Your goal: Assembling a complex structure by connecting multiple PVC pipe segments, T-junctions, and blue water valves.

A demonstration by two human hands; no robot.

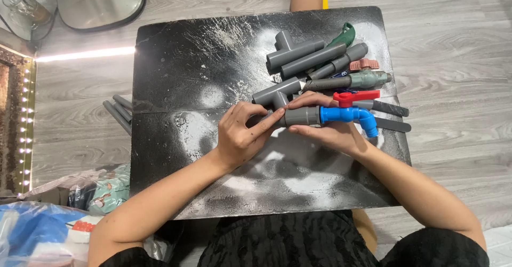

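Observation:
My right hand (333,133) grips a blue plastic tap (349,115) with a red handle, which is joined to a short grey pipe coupling (301,116). My left hand (242,133) pinches the left end of that grey coupling, thumb and fingers closed on it. Both hands hover just above the black table (176,75), near its middle right. Behind the tap lies a pile of grey pipe fittings (298,56), including T-pieces and straight pipes.
A green-handled tool (345,32), a grey valve with a pink knob (367,77) and dark pipe pieces (392,116) lie at the table's right. Grey pipes (118,112) stick out at the left edge. A scale (101,0) stands on the floor; bags (48,219) lie lower left.

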